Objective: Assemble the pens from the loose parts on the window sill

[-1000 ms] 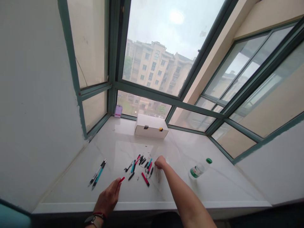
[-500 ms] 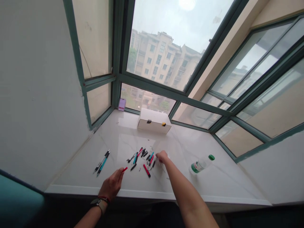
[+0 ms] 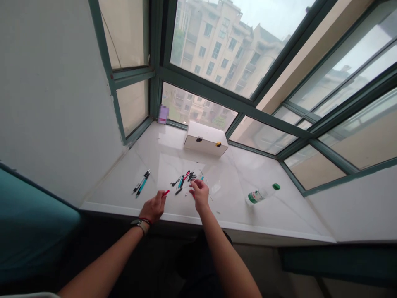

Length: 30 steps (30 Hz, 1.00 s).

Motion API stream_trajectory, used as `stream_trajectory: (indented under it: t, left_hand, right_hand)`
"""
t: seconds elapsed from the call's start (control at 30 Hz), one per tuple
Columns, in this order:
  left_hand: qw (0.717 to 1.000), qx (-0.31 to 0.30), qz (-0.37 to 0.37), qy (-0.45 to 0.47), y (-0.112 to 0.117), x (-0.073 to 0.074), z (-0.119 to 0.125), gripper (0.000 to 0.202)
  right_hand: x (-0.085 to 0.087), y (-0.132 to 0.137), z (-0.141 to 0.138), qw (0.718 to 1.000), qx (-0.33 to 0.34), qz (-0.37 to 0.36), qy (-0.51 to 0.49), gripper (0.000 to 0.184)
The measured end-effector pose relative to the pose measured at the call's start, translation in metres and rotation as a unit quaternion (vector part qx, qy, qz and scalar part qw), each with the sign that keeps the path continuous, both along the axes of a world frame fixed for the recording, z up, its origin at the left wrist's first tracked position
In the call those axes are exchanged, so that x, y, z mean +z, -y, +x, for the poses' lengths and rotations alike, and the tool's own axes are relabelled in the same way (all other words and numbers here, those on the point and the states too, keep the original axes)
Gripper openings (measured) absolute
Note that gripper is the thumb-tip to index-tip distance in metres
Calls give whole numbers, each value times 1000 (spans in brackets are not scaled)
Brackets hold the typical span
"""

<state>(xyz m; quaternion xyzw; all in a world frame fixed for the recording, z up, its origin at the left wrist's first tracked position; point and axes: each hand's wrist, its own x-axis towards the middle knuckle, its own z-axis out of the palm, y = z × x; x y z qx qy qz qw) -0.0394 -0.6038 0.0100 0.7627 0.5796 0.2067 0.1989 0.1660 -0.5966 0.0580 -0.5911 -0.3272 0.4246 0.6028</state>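
My left hand (image 3: 154,207) is closed on a short red pen part (image 3: 166,193), which points up and right from the fingertips. Over the right part of a pile of loose pen parts is my right hand (image 3: 200,195), its thumb and fingers pinched; what they hold, if anything, is too small to name. The pile includes black clips (image 3: 192,176), a blue barrel (image 3: 180,181) and a black piece (image 3: 178,191). My right hand hides several other parts. To the left, a blue-and-black pen (image 3: 143,184) lies beside a clear-and-black pen (image 3: 138,183).
A white box (image 3: 205,144) stands at the back of the white sill (image 3: 118,198) by the window. On the right is a clear bottle (image 3: 262,193) with a green cap. A small purple item (image 3: 163,114) leans in the back left corner. A thin rod (image 3: 211,196) lies right of the pile.
My right hand has moved left and nearer, from the pile's right edge toward my left hand. My left hand keeps the red part. The view has tilted downward.
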Motion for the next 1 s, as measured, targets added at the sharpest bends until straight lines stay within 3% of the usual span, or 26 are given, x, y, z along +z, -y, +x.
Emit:
stream_trajectory:
  t: [0.13,0.27,0.53,0.7,0.9,1.0]
  left_hand:
    - [1000,-6,-5,-8,1,3,0,29]
    - [1000,-17,-5,-16,1,4,0,30]
    - [1000,-25,0,-20,1,6,-2,32]
    - [999,-29,5,-32,2,7,-1,34]
    - [999,-27,4,-24,3,8,-1,33]
    - [999,-25,2,-20,2,9,-2,32]
  right_hand:
    - [8,5,-48,997,47,54,9,31]
    - [7,3,-67,997,8,70,21,29]
    - [-4,5,-66,999,11,43,19,27]
    - [-11,9,-69,996,80,0,30,29]
    - [-18,10,-69,988,88,-14,127,31]
    - [-17,26,-58,978,94,-16,186,33]
